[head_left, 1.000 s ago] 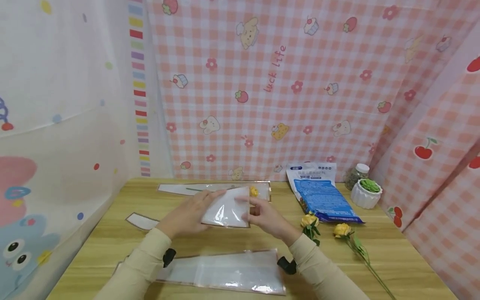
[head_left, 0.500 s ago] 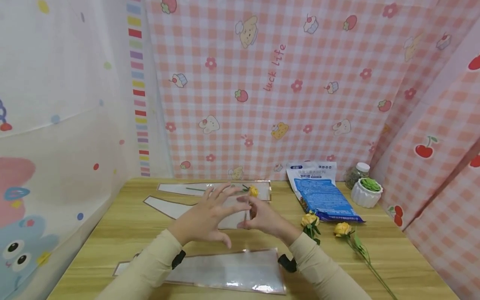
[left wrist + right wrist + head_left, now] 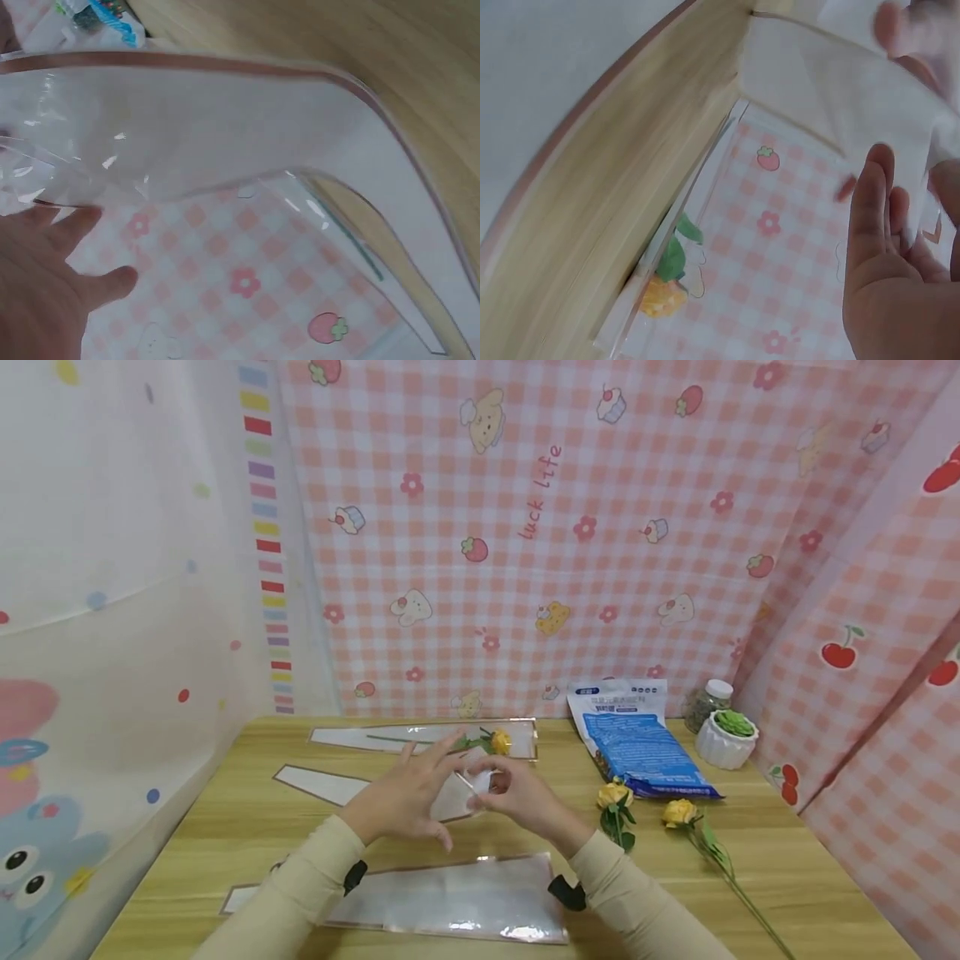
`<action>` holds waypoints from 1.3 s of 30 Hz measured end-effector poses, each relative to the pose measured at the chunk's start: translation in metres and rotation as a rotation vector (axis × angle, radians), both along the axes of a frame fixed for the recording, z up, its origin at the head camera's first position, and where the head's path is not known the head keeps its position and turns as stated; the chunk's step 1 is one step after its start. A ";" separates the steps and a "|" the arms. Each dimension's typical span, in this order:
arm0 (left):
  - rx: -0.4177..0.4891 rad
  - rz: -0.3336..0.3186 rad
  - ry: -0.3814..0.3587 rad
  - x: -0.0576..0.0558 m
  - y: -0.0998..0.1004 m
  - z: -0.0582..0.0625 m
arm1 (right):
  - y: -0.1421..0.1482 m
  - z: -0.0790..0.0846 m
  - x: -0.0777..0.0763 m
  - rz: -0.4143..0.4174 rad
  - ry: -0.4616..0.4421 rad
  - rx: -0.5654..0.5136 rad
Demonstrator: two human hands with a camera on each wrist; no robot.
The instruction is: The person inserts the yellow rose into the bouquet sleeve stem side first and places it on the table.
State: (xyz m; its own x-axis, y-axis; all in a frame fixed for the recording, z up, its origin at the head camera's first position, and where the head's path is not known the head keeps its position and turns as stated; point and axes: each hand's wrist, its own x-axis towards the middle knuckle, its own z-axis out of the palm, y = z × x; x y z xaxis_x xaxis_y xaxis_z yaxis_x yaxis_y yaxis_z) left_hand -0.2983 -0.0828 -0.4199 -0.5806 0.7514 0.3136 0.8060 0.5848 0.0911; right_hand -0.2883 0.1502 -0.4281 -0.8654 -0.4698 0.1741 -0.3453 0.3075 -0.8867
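A white flower sleeve [image 3: 330,785] with a brown border, clear and shiny at its wide end, slants above the table, its narrow end to the left. My right hand [image 3: 528,797] pinches its wide end between thumb and fingers. Beside that end my left hand [image 3: 401,797] spreads its fingers, thumb apart; in the left wrist view the fingertips lie close to the film of the sleeve [image 3: 225,124], and whether they touch is unclear. Behind them a second sleeve [image 3: 337,737] lies flat with a yellow rose [image 3: 500,742] in it.
Another sleeve [image 3: 465,897] lies at the front. To the right are two yellow roses, a short-looking one [image 3: 615,795] and a long-stemmed one [image 3: 680,812]. A blue and white bag [image 3: 637,747], a lidded jar [image 3: 708,706] and a white plant pot [image 3: 727,745] stand at the back right.
My left hand has let go of the sleeve's wide end and spread its fingers. The sleeve has dropped lower and tilted. My right hand has stayed at its end, drawing slightly left.
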 end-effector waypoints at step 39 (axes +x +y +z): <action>-0.221 0.082 -0.085 0.000 -0.004 -0.005 | 0.072 0.010 0.008 -0.044 -0.119 0.076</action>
